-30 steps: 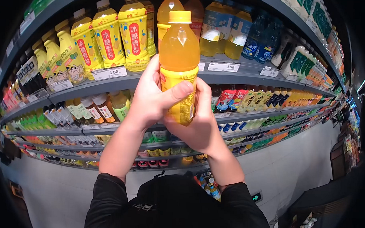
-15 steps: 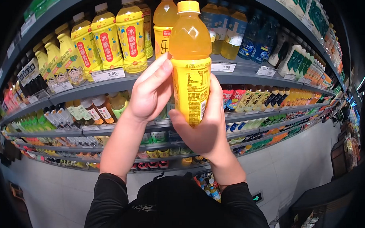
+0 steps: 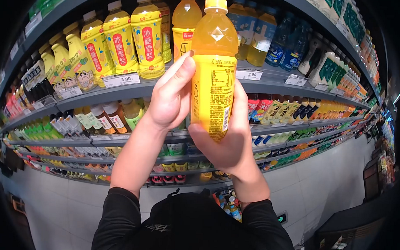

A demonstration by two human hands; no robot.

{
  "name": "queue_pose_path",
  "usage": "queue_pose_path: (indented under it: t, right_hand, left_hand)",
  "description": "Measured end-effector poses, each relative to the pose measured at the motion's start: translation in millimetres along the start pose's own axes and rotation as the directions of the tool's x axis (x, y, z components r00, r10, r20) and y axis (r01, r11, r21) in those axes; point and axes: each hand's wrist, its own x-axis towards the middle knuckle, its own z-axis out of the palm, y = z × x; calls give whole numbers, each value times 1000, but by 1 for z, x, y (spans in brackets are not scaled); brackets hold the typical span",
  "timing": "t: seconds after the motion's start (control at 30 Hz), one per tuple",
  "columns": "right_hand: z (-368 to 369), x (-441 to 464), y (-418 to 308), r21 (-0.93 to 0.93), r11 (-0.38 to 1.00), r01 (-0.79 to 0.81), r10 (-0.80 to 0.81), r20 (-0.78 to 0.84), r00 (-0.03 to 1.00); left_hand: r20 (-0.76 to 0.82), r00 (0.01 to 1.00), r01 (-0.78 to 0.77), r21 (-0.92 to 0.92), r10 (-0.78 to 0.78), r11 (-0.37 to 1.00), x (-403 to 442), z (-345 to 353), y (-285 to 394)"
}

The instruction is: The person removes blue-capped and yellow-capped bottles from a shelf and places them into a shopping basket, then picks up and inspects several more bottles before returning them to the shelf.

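Observation:
An orange-yellow drink bottle (image 3: 213,88) stands upright, leaning a little, in front of the shelves. Its yellow wrap label faces me with small print, a table and a barcode, and the yellow cap (image 3: 216,4) is on. My right hand (image 3: 228,148) is closed round the lower part, thumb across the front near the base. At the bottle's left side is my left hand (image 3: 171,95), its thumb pointing up along the label's edge and its other fingers partly hidden behind. Right behind, a similar orange bottle (image 3: 186,18) stands on the shelf.
Yellow pear-drink bottles (image 3: 146,44) line the shelf at left, with a price tag (image 3: 121,80) on its edge (image 3: 166,85). Blue-labelled bottles (image 3: 261,37) stand at right. Lower shelves hold more drinks. Below me is a container of bottles (image 3: 229,204) on the tiled floor (image 3: 301,181).
The bottle has turned slightly in my hands, so a large "3" now shows at the label's left side. Bottle, hands and shelf sit slightly further right in view.

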Motion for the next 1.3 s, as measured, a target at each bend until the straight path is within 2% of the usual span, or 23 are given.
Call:
queue_pose_path:
  t: [0.3,0.37,0.43,0.5,0.53,0.67,0.8,0.9,0.93,0.97,1.0,1.03,1.1,1.13,1.17,1.27,1.3]
  right_hand:
    - [-6,4,6,-29,999,20,-20,30,999]
    - [-6,6,7,23,1000,9,-10,28,1000]
    - [-5,7,13,123,992,-17,14,22,1000]
    - [-11,13,14,74,991,-111,109,39,993]
    - [-11,14,16,67,990,-123,122,19,992]
    - [-5,18,26,139,983,-120,132,-84,988]
    - [-3,27,27,336,931,-145,204,-148,968]
    - [-19,39,38,66,998,6,5,-160,987]
    - [-27,44,34,-77,996,40,-54,-184,981]
    - [-33,49,23,-70,995,-65,52,-165,985]
    - [-35,54,20,-127,992,-27,1,-195,981]
    - [-38,61,21,-187,982,8,-51,-223,974]
    - [-42,77,32,-305,939,160,-252,-289,924]
    - [-46,85,37,-349,919,180,-285,-279,917]
    - [-49,91,42,-392,898,198,-317,-267,910]
    - [-51,107,54,-381,909,167,-268,-228,936]
    - [-50,111,58,-387,911,140,-241,-224,944]
  left_hand:
    - [-30,999,-40,92,43,995,6,-4,1]
    - [0,994,-112,137,113,984,4,1,2]
    - [14,985,-174,164,174,971,4,5,4]
    - [12,974,-223,175,224,959,4,9,4]
    - [-26,980,-192,152,198,970,5,14,10]
    - [-36,947,-275,429,320,860,14,27,9]
    - [19,953,-246,630,303,737,16,33,11]
    - [45,931,-258,784,362,565,17,38,14]
    - [76,921,-301,760,381,576,17,38,15]
    - [107,910,-344,734,400,586,19,37,17]
    - [139,897,-387,705,420,594,23,35,19]
    - [183,855,-427,777,485,461,25,29,23]
    - [296,759,-467,868,580,167,28,11,34]
    - [311,695,-454,889,648,61,28,8,40]
    - [234,695,-417,902,680,116,30,2,43]
    - [147,688,-324,938,711,121,33,-2,55]
    - [235,678,-291,956,696,-40,36,-3,60]
